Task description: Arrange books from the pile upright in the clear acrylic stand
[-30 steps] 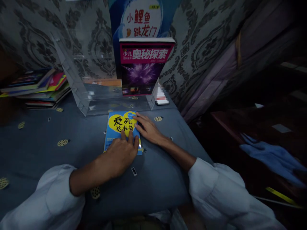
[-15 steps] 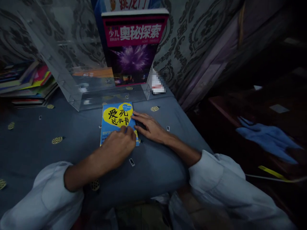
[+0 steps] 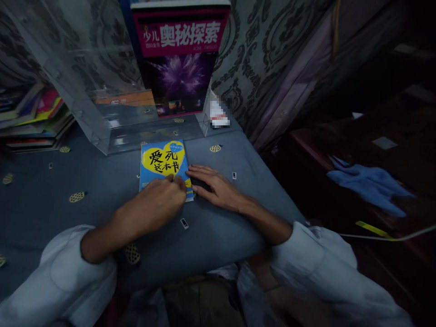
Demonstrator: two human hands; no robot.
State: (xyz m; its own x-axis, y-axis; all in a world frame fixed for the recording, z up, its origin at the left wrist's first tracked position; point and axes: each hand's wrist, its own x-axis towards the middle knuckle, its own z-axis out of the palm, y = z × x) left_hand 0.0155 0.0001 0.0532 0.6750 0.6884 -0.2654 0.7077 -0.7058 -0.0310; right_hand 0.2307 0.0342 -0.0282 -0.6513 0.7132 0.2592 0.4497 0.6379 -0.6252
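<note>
A small blue book (image 3: 163, 159) with a yellow heart lies flat on the table (image 3: 218, 240), just in front of the clear stand (image 3: 98, 131). The left hand (image 3: 158, 202) is over the bottom part of the book, farther from the stand, with its fingers curled in. I cannot tell if they pinch anything. The right hand (image 3: 218, 188) is open, its fingertips at the book's right edge. A big book with a pink top (image 3: 180, 63) leans in the stand. A pile of books (image 3: 34, 118) sits left of the stand.
</note>
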